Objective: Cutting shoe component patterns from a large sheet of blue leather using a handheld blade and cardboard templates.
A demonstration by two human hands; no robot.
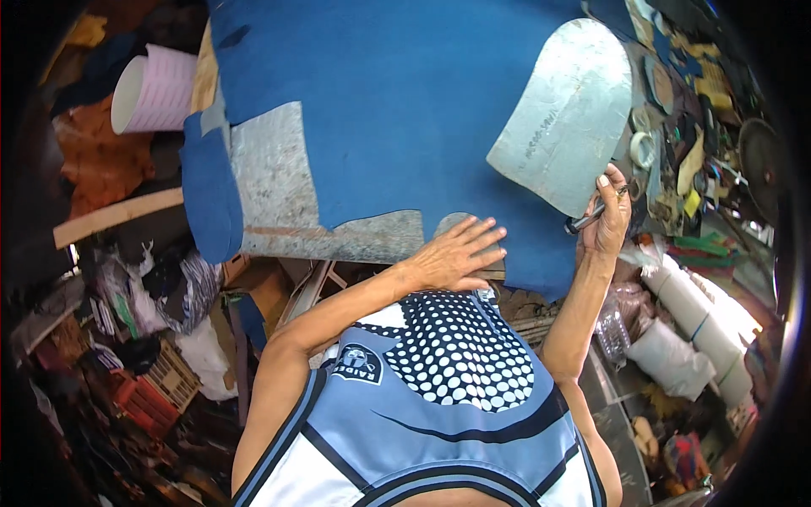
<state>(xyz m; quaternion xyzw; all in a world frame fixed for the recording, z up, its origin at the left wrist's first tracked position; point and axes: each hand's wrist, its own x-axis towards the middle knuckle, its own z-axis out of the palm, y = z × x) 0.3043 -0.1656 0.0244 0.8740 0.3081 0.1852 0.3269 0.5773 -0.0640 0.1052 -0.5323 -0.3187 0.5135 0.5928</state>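
A large blue sheet, apparently leather (397, 110), covers most of the worktable, its near edge cut into curves. On its right side lies a grey metal template (574, 110), rounded at the far end and flaring toward me. My left hand (454, 255) rests flat, fingers spread, on the sheet's near edge. Beside the template's near right corner, my right hand (605, 221) is closed around a slim dark tool (585, 221), like a pen or a knife; its exact kind is unclear. A separate blue cut piece (209, 194) hangs at the table's left end.
The scratched grey tabletop (274, 169) shows at left. A pink roll (152, 89) and a brown hide (106, 156) lie beyond it. Tape rolls (642, 149) and scraps crowd the right edge. White wrapped rolls (697, 313) stand at lower right, a red crate (145, 404) at lower left.
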